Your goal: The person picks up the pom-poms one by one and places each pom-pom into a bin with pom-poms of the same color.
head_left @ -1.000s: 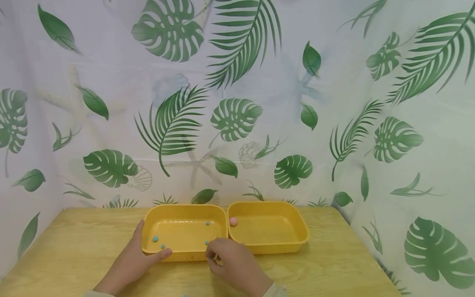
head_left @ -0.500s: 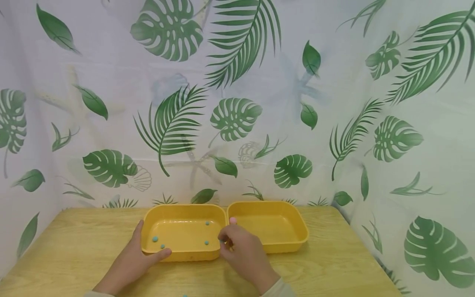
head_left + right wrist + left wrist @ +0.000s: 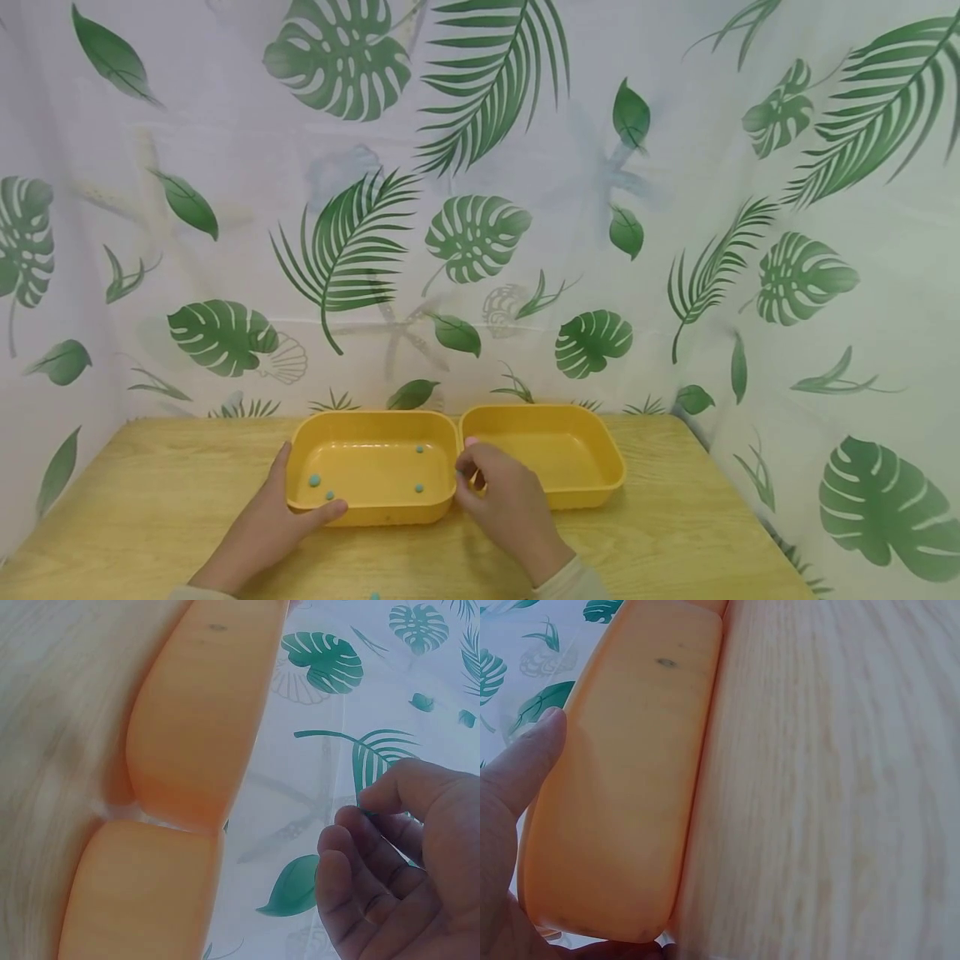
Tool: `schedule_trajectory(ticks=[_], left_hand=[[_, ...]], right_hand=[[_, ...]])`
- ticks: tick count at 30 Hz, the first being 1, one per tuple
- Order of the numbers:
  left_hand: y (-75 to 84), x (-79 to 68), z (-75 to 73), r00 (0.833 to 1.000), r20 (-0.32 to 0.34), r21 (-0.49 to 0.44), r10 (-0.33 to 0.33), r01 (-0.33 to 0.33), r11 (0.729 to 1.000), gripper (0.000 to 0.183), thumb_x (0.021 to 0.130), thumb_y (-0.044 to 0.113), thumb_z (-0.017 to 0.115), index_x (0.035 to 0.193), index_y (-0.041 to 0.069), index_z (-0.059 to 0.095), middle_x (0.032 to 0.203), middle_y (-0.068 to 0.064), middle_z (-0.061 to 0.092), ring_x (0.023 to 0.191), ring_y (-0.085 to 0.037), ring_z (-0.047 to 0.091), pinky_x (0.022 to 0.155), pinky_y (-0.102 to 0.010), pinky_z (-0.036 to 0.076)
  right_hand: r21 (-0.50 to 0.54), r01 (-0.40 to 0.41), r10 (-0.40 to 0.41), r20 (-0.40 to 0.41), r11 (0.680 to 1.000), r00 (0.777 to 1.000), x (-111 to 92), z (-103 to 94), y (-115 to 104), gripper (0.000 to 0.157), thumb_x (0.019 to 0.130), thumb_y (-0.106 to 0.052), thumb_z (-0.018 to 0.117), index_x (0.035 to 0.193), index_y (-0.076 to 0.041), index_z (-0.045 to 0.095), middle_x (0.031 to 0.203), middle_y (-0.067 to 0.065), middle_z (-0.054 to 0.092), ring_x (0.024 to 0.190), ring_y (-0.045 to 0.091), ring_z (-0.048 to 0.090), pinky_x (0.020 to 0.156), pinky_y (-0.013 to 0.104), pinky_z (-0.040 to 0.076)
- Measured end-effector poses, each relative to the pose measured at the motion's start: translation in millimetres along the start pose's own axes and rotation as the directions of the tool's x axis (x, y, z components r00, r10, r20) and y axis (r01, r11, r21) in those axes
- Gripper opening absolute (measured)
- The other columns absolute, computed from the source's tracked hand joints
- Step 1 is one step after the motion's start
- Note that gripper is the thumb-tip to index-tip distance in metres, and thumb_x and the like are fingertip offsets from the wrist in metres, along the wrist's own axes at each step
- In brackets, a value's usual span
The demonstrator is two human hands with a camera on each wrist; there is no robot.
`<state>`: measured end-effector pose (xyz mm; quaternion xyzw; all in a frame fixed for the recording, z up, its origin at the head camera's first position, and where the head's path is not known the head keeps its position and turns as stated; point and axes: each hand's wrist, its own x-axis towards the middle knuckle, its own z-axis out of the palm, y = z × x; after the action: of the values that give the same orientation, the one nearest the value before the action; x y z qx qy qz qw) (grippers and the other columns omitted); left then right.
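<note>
In the head view my left hand (image 3: 262, 527) holds the left end of a yellow tray (image 3: 375, 515), thumb on the front rim and fingers along the end wall. Several small blue balls, one of them larger (image 3: 314, 480), lie inside that tray. My right hand (image 3: 510, 504) pinches another small blue ball (image 3: 459, 474) between thumb and forefinger, above where the two trays meet. The right yellow tray (image 3: 577, 500) has a pink ball (image 3: 471, 442) at its left end, partly hidden by my right hand. From the right wrist, my hand (image 3: 401, 862) appears beside the tray walls.
Both trays stand side by side on a wood-grain table (image 3: 187, 467). One more blue ball (image 3: 376, 596) lies on the table at the bottom edge of the head view. A white leaf-patterned cloth (image 3: 480, 350) hangs behind and along the sides.
My right hand has moved right and slightly away from me, from the left tray's front right corner to the gap between the trays, carrying the blue ball. The left hand stays put.
</note>
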<state>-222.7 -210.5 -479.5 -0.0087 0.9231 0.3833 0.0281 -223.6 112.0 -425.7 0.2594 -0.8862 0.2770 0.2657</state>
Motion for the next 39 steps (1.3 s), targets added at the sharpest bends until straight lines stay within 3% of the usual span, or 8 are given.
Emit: schedule_trajectory(ticks=[22,29,39], left_hand=[[-0.9,-1.3,0.1,1.0,-0.005,-0.006,0.014,-0.014,1.0,0.133,0.085,0.069,0.073,0.163,0.001,-0.01,0.162,-0.039,0.019,0.143,-0.059,0.034,0.108,-0.071,0.037],[-0.3,-1.4,0.1,1.0,-0.008,-0.006,0.003,-0.003,1.0,0.133,0.084,0.069,0.073,0.163,0.001,-0.009,0.162,-0.039,0.019,0.143,-0.058,0.034,0.108,-0.071,0.037],[0.2,-0.2,0.0,1.0,0.001,-0.012,0.003,-0.003,1.0,0.133,0.084,0.07,0.073,0.163,0.002,-0.01,0.163,-0.038,0.018,0.145,-0.058,0.031,0.11,-0.071,0.035]], right_hand=[[-0.023,-0.006,0.005,-0.05,1.0,0.999,1.2,0.0,-1.7,0.019,0.086,-0.003,0.077,0.088,-0.018,0.066,0.085,-0.009,0.066,0.069,0.008,0.062,0.062,0.018,0.052],[-0.025,-0.019,0.018,-0.044,1.0,0.999,0.6,-0.4,-0.9,0.018,0.083,-0.002,0.077,0.086,-0.017,0.067,0.084,-0.008,0.065,0.068,0.009,0.061,0.062,0.018,0.051],[-0.013,0.004,-0.005,-0.046,1.0,0.999,3.9,-2.3,-2.2,0.019,0.086,-0.005,0.079,0.086,-0.018,0.067,0.082,-0.009,0.064,0.071,0.009,0.061,0.062,0.018,0.051]])
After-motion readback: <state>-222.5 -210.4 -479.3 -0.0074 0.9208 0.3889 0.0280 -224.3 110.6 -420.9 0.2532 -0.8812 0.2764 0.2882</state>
